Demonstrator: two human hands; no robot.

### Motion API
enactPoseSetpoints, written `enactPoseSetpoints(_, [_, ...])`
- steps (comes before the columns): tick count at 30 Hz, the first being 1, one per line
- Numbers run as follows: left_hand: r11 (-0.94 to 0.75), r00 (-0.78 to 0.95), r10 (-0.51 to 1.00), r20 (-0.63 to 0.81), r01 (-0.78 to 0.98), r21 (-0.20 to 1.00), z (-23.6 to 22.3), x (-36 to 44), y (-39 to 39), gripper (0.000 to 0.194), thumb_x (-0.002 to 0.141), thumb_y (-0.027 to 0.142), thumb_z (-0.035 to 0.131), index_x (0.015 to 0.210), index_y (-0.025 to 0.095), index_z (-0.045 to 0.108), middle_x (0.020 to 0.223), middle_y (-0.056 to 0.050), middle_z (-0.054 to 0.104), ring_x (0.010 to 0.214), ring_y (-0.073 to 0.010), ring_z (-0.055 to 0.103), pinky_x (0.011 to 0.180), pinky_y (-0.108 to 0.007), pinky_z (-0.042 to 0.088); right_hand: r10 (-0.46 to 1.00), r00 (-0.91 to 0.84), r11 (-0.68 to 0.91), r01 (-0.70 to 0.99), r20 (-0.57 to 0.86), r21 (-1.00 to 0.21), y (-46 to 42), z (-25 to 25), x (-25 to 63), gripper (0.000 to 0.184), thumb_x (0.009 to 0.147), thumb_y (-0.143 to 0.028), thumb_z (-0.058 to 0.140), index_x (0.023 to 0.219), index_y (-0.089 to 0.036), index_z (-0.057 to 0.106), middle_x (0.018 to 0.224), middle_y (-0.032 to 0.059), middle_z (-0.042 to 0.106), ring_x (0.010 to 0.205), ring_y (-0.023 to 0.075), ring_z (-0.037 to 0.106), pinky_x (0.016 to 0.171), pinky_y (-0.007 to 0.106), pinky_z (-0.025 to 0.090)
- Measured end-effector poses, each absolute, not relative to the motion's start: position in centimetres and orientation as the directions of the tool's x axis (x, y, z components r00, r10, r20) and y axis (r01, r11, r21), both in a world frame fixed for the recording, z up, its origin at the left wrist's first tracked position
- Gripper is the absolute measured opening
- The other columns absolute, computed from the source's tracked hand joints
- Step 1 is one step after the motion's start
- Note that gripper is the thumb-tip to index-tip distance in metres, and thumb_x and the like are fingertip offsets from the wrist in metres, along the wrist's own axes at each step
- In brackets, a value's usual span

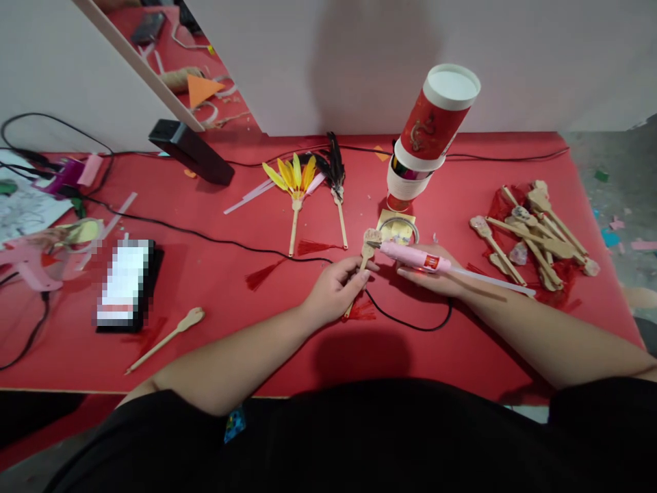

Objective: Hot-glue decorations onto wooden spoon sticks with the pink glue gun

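My left hand [336, 287] is closed on a thin wooden stick [367, 253] with a shaped head, held just above the red table [246, 342]. A red tassel [362, 311] lies under that hand. My right hand [434, 277] grips a pink hot glue gun [413, 257] lying sideways, its nozzle touching the stick's head. A clear glue rod [495, 281] sticks out of the gun's back, over my right forearm. The gun's black cord [410, 325] loops in front of my hands.
A yellow feather fan [293, 181] and a black feather fan [336, 171] lie behind my hands. Stacked red cups [434, 133] stand tilted at the back. A pile of wooden sticks [534, 236] lies right. A phone [126, 284], a loose stick [167, 339] and another glue gun [28, 263] lie left.
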State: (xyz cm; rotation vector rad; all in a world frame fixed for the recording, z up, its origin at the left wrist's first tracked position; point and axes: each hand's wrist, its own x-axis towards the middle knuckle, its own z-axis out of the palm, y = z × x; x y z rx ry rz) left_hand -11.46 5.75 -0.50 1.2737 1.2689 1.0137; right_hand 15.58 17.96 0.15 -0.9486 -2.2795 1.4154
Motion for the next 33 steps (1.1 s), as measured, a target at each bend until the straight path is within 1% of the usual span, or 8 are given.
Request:
enactPoseSetpoints(4, [0.086, 0.091, 0.991, -0.098, 0.124, 0.988, -0.6, -11.4, 5.7, 0.05, 0.114, 0.062, 0.069, 0.127, 0.015, 0.083, 0.087, -0.004, 0.076, 0.073, -0.0153, 0.065, 0.071, -0.027, 0.051, 0.687, -0.722, 0.28, 0.362, -0.078, -0.889, 17.9, 0.3, 15.5, 0.04, 0.108, -0.057, 0.077, 0.125, -0.022, 0.087, 0.102, 0.0089, 0.085, 0.092, 0.0258, 0.08, 0.089, 0.039, 0.065])
enactPoseSetpoints(7, [0.091, 0.086, 0.991, -0.102, 0.115, 0.989, -0.7, -11.4, 5.7, 0.05, 0.114, 0.062, 0.07, 0.126, 0.015, 0.083, 0.083, -0.003, 0.072, 0.071, -0.0152, 0.063, 0.069, -0.027, 0.049, 0.667, -0.743, 0.296, 0.342, -0.063, -0.892, 18.2, 0.1, 15.6, 0.039, 0.107, -0.057, 0.077, 0.124, -0.023, 0.087, 0.105, 0.0084, 0.087, 0.092, 0.0255, 0.08, 0.086, 0.038, 0.066])
enactPoseSetpoints(12, [0.087, 0.088, 0.991, -0.098, 0.116, 0.989, -0.6, -11.4, 5.8, 0.049, 0.113, 0.062, 0.07, 0.123, 0.016, 0.083, 0.084, -0.003, 0.073, 0.073, -0.0158, 0.064, 0.071, -0.027, 0.051, 0.66, -0.748, 0.3, 0.349, -0.071, -0.888, 18.2, 0.2, 15.6, 0.034, 0.107, -0.054, 0.076, 0.11, -0.021, 0.084, 0.102, 0.0083, 0.087, 0.089, 0.026, 0.081, 0.082, 0.039, 0.065])
enactPoseSetpoints(15, [0.099, 0.096, 0.989, -0.112, 0.13, 0.987, -0.6, -11.4, 5.8, 0.048, 0.113, 0.061, 0.07, 0.125, 0.016, 0.083, 0.085, -0.004, 0.073, 0.073, -0.0162, 0.065, 0.071, -0.028, 0.051, 0.692, -0.716, 0.252, 0.363, -0.095, -0.897, 17.8, 0.6, 15.5, 0.035, 0.106, -0.055, 0.078, 0.116, -0.023, 0.086, 0.106, 0.0085, 0.088, 0.094, 0.0283, 0.083, 0.086, 0.041, 0.068])
enactPoseSetpoints(19, [0.104, 0.093, 0.988, -0.12, 0.157, 0.982, -0.5, -11.5, 5.8, 0.048, 0.113, 0.06, 0.07, 0.126, 0.016, 0.084, 0.083, -0.003, 0.071, 0.071, -0.0162, 0.064, 0.07, -0.028, 0.051, 0.72, -0.686, 0.223, 0.38, -0.111, -0.898, 17.6, 0.8, 15.4, 0.039, 0.105, -0.059, 0.079, 0.12, -0.025, 0.087, 0.103, 0.0077, 0.087, 0.094, 0.0287, 0.082, 0.085, 0.041, 0.068])
enactPoseSetpoints(26, [0.087, 0.092, 0.991, -0.1, 0.127, 0.988, -0.3, -11.4, 6.0, 0.047, 0.113, 0.061, 0.07, 0.121, 0.017, 0.082, 0.086, -0.004, 0.075, 0.076, -0.0166, 0.068, 0.074, -0.028, 0.054, 0.698, -0.708, 0.261, 0.394, -0.11, -0.881, 17.6, 1.0, 15.1, 0.035, 0.107, -0.055, 0.077, 0.115, -0.022, 0.086, 0.098, 0.0067, 0.085, 0.089, 0.0247, 0.08, 0.079, 0.036, 0.063])
enactPoseSetpoints(30, [0.078, 0.096, 0.991, -0.09, 0.117, 0.99, -0.3, -11.5, 5.9, 0.046, 0.114, 0.061, 0.069, 0.121, 0.017, 0.081, 0.084, -0.002, 0.071, 0.074, -0.0155, 0.065, 0.074, -0.028, 0.053, 0.698, -0.706, 0.211, 0.366, -0.123, -0.906, 17.4, 1.6, 15.0, 0.035, 0.106, -0.054, 0.075, 0.117, -0.022, 0.084, 0.102, 0.0081, 0.086, 0.093, 0.026, 0.08, 0.083, 0.038, 0.063])
enactPoseSetpoints(33, [0.089, 0.098, 0.99, -0.101, 0.116, 0.989, -0.2, -11.4, 5.9, 0.048, 0.114, 0.062, 0.069, 0.122, 0.017, 0.081, 0.081, -0.001, 0.069, 0.073, -0.0156, 0.064, 0.073, -0.028, 0.052, 0.687, -0.717, 0.251, 0.386, -0.117, -0.888, 17.6, 1.8, 15.0, 0.032, 0.106, -0.054, 0.075, 0.111, -0.024, 0.083, 0.101, 0.0085, 0.085, 0.091, 0.0273, 0.078, 0.084, 0.042, 0.064])
